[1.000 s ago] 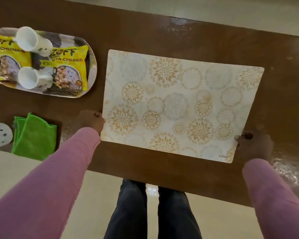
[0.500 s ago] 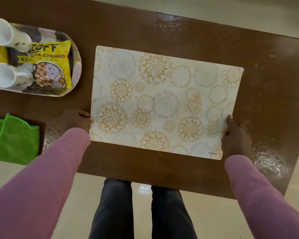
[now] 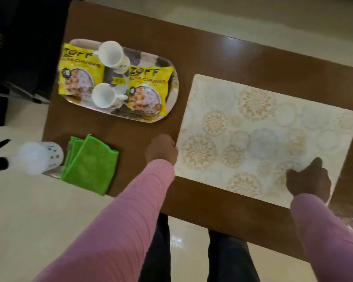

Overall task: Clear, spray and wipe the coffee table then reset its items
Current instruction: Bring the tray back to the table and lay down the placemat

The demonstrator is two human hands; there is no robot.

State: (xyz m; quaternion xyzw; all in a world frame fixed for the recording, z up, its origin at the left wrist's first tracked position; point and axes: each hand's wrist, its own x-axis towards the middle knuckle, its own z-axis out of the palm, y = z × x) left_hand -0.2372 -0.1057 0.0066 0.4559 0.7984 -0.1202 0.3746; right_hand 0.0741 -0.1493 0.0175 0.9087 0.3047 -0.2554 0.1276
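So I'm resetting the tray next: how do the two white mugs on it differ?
The far mug lies between the two yellow packets, handle pointing left. The near mug sits at the tray's front edge, handle pointing right. Both are white, with mouths facing the camera.

the coffee table (image 3: 222,58) looks like glossy brown wood, with glare past the smooth, matt placemat (image 3: 263,139) under both hands. left of the left hand (image 3: 162,149), a fuzzy green cloth (image 3: 90,165); beyond it, shiny plastic packets (image 3: 149,88) on a glossy tray (image 3: 174,86).
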